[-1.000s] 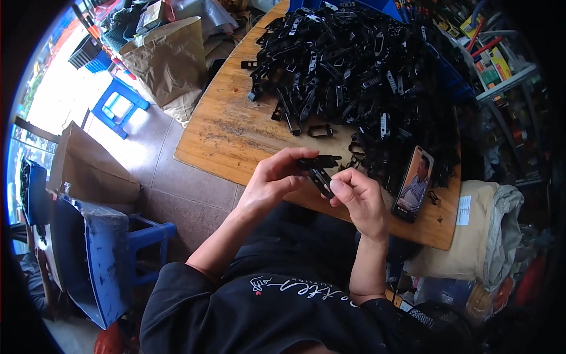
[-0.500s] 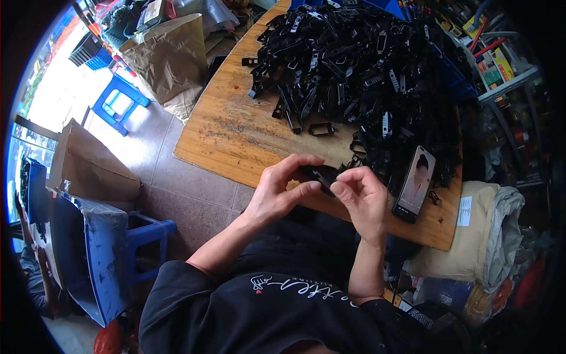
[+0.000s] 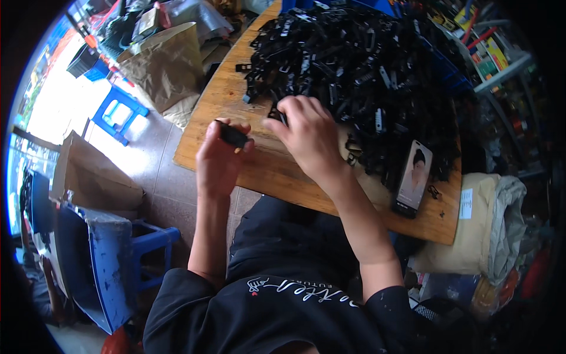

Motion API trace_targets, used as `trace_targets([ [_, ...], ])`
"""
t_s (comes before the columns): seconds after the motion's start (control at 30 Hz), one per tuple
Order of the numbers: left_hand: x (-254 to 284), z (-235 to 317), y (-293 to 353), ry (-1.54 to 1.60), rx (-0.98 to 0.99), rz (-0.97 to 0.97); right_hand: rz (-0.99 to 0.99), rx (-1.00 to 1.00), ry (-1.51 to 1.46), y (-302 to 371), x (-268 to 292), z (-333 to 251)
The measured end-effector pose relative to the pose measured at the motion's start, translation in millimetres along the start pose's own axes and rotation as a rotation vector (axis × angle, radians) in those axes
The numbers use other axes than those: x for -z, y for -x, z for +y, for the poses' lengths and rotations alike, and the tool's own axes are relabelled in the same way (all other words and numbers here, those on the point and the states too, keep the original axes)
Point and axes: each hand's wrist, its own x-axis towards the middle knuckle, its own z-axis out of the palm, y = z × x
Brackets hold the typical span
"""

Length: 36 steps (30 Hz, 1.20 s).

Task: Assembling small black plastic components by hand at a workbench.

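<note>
The person's left hand (image 3: pixel 221 156) has its fingers curled about a small, black, block-like part (image 3: pixel 233 135), held up over the left side of the brown wooden table (image 3: pixel 259 168). The right hand (image 3: pixel 306 138) reaches to the near left edge of a broad heap of black, narrow plastic pieces (image 3: pixel 348 65); its thumb and forefinger stand a narrow way apart beside a dark piece (image 3: pixel 278 114), and whether they grip it cannot be told.

A blue plastic crate (image 3: pixel 451 71) stands at the heap's right side, black pieces crowded up to it; how many lie within is hidden. On the floor beyond the table's left edge, a tall, crumpled brown paper bag (image 3: pixel 165 68) gapes at the top, its contents unclear. Nearer, a tan open-topped carton (image 3: pixel 94 177) stands behind a scuffed blue plastic bin (image 3: pixel 112 265), whose inside is too dark to read.
</note>
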Motion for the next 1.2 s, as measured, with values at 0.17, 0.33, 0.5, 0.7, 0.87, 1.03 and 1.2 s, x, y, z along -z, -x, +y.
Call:
trace_targets([
  [0.17, -4, -1, -7, 0.114, 0.167, -0.122, -0.169, -0.099, 0.452, -12, -41, 15],
  [0.33, 4, -8, -7, -0.103, 0.049, -0.245, -0.09, -0.2, -0.024, 17, 5, 17],
  [0.5, -49, -18, 2, -0.893, -0.075, -0.423, -0.373, -0.497, -0.74, 58, 65, 5],
  [0.7, -49, -34, 21, -0.961, 0.16, -0.384, -0.01, -0.622, -0.403, 123, 128, 27],
  [0.87, -48, -56, 24, -0.596, 0.315, -0.343, 0.184, -0.846, 0.359, 184, 190, 113],
  [1.03, -54, -66, 29, -0.51, 0.417, -0.343, 0.133, -0.862, 0.323, 204, 185, 141],
  [1.2, -47, -65, 29, -0.54, 0.379, -0.193, 0.412, -0.817, -0.017, 186, 176, 90],
])
